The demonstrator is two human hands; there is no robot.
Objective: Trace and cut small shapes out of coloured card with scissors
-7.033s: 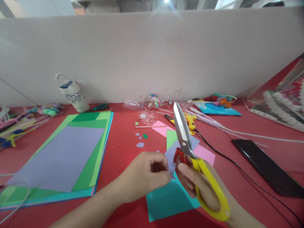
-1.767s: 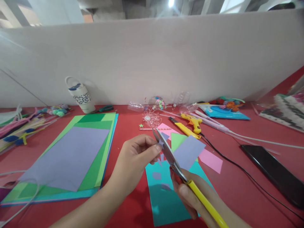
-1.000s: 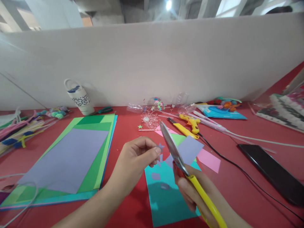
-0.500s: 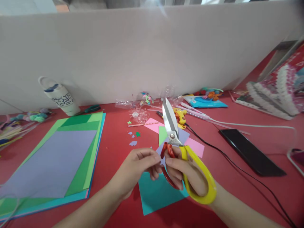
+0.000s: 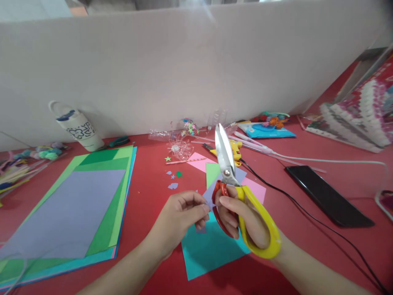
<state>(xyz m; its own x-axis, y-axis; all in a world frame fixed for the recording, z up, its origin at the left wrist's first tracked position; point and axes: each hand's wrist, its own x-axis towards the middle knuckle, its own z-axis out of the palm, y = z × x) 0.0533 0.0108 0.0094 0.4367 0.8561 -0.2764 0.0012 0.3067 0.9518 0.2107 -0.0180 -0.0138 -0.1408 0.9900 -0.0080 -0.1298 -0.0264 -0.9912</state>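
Note:
My right hand (image 5: 235, 211) is wrapped around the handles of large scissors (image 5: 227, 164), one loop yellow and one red. Their blades point up and away and look closed. Close beside it on the left, my left hand (image 5: 187, 213) pinches a small purple paper piece (image 5: 210, 206) between thumb and fingertips; its outline is hard to make out. Below both hands lies a teal sheet (image 5: 202, 258), with a purple scrap (image 5: 201, 230) on it under my left fingers. Purple, green and pink sheets (image 5: 256, 189) overlap behind the scissors, partly hidden.
At left lies a stack of coloured sheets (image 5: 73, 209), with a white tumbler (image 5: 81, 129) behind it. Small paper stars and scraps (image 5: 173, 186) lie mid-table. A yellow glue gun (image 5: 236, 150), its black cord and a black phone (image 5: 328, 196) are to the right.
My right hand has shifted slightly right with the scissors, widening the gap to my left hand. The purple scrap on the teal sheet now shows below my left fingers.

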